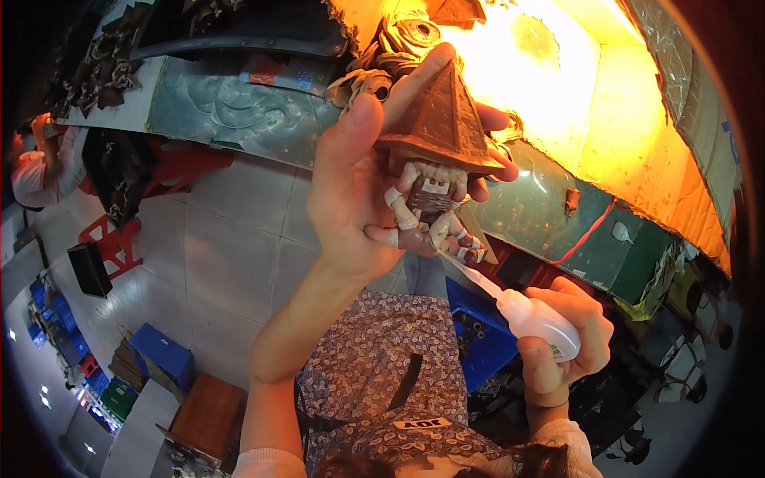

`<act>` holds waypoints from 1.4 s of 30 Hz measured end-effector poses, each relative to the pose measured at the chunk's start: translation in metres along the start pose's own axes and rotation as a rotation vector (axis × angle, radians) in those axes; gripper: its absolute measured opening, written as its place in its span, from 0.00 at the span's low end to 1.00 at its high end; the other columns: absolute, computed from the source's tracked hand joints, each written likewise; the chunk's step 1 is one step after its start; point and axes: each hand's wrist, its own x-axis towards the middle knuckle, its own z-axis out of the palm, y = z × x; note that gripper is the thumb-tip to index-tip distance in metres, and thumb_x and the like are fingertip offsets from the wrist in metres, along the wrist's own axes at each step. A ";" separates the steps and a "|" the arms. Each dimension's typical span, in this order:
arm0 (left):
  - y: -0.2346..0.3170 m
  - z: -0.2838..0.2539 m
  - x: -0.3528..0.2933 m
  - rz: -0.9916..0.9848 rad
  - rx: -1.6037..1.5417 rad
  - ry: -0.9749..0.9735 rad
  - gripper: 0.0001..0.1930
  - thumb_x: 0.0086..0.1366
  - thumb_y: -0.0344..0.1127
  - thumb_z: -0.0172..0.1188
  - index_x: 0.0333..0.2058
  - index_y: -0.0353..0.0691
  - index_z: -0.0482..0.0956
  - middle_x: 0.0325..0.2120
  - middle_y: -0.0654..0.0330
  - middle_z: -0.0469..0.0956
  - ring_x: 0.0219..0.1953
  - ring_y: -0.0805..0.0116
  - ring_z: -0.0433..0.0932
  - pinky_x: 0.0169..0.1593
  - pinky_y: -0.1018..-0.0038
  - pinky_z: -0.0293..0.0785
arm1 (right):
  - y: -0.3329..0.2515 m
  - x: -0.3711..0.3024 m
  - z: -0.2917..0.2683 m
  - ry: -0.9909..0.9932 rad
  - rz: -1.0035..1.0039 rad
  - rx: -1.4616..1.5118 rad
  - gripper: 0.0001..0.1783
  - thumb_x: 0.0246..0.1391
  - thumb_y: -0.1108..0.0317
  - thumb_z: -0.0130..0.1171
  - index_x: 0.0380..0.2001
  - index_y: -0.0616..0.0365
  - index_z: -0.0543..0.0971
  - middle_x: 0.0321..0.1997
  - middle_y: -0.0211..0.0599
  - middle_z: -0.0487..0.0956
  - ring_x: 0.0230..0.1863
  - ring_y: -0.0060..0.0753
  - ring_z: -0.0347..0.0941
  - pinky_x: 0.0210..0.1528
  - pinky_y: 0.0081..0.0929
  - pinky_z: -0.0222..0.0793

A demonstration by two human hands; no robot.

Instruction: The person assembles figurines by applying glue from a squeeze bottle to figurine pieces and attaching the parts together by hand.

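Observation:
My left hand (343, 183) is closed round a brown figurine (434, 127), holding it up before me. The figurine has a tall pointed, pyramid-shaped brown top, and below it pale bent limbs with wrapped bands and a dark brown middle. My right hand (574, 327) grips a small white squeeze bottle (542, 323) with a long thin clear nozzle. The nozzle's tip points up and left at the figurine's lower limbs and seems to touch or nearly touch them. Fingers of my left hand show on both sides of the pointed top.
Brown ring-shaped parts (402, 40) lie beyond my left hand, beside a brightly lit cardboard box (629, 103). The green worktable (239, 103) runs across the far side. A blue crate (486, 342) stands below, near my right hand. Another person's arm (60, 167) shows at far left.

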 end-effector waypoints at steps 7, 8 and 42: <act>0.003 -0.004 -0.001 -0.002 0.021 0.007 0.44 0.59 0.67 0.39 0.64 0.38 0.48 0.49 0.41 0.66 0.42 0.49 0.74 0.39 0.69 0.74 | -0.003 0.000 0.003 0.001 0.014 -0.009 0.20 0.34 0.63 0.71 0.31 0.62 0.77 0.14 0.34 0.71 0.12 0.26 0.63 0.14 0.20 0.54; 0.003 -0.003 -0.001 -0.002 0.021 0.007 0.44 0.59 0.67 0.39 0.64 0.38 0.48 0.49 0.41 0.66 0.42 0.49 0.74 0.39 0.69 0.74 | -0.003 0.000 0.004 0.010 0.052 -0.002 0.21 0.34 0.61 0.70 0.31 0.62 0.77 0.15 0.34 0.71 0.13 0.27 0.64 0.15 0.21 0.56; -0.035 0.007 0.002 0.000 0.337 0.263 0.30 0.66 0.55 0.36 0.60 0.40 0.58 0.45 0.47 0.73 0.46 0.56 0.75 0.51 0.69 0.70 | 0.222 -0.008 0.050 0.887 0.304 -0.039 0.21 0.51 0.78 0.57 0.48 0.66 0.65 0.41 0.46 0.76 0.44 0.35 0.75 0.49 0.29 0.70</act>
